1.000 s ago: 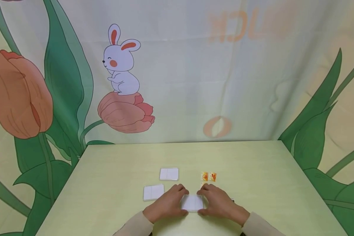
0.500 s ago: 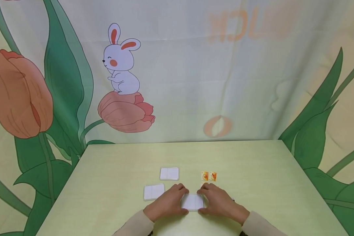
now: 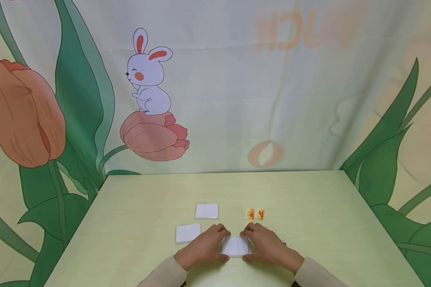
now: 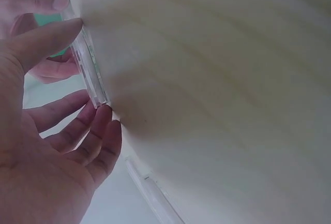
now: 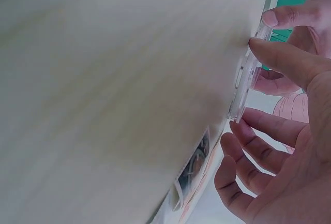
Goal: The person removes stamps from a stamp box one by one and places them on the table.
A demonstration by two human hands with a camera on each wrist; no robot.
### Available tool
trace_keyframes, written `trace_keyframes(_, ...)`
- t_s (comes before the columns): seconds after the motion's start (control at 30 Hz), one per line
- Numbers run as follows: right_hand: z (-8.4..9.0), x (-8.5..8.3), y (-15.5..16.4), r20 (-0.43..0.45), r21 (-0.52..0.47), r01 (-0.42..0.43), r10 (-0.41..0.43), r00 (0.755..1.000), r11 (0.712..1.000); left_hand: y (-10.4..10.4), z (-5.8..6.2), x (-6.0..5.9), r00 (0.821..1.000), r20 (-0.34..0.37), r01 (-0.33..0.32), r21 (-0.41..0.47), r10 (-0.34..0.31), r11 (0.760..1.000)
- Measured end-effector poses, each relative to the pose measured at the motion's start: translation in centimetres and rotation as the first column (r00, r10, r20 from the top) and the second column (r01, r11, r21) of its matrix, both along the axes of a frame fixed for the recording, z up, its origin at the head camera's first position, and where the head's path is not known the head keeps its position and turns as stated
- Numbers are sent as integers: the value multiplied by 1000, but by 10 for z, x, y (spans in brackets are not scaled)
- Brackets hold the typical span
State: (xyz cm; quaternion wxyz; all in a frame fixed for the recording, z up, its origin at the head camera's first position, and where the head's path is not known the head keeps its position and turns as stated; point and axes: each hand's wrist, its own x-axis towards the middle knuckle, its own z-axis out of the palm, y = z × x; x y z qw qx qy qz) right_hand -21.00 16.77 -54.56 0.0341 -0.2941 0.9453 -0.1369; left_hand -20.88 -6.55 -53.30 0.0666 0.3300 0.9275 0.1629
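Note:
A small clear plastic case [image 3: 234, 246] lies on the pale green table [image 3: 309, 207] near its front edge. My left hand [image 3: 204, 247] grips the case's left edge, thumb and fingers pinching it; the case [image 4: 89, 69] shows edge-on in the left wrist view between thumb and fingertips [image 4: 103, 118]. My right hand [image 3: 267, 246] grips the right edge the same way, and in the right wrist view the case [image 5: 247, 81] sits between thumb and fingers [image 5: 258, 123].
Two more clear cases lie to the left, one [image 3: 188, 233] beside my left hand and one [image 3: 206, 211] further back. Two small orange picture cards [image 3: 254, 214] lie behind my right hand. A printed tulip-and-rabbit cloth hangs behind the table.

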Motion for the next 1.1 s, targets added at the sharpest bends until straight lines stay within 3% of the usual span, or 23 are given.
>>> trace_keyframes(0.27,0,1,0,-8,-2,1,-1,1000,1000,0,-1,-1,999,-37,13,-23,-14,1000)
trace_keyframes(1.1,0,-3,-4,13,4,-2,2,1000,1000,-4,-3,-1,999,-37,-1,-13,1,1000)
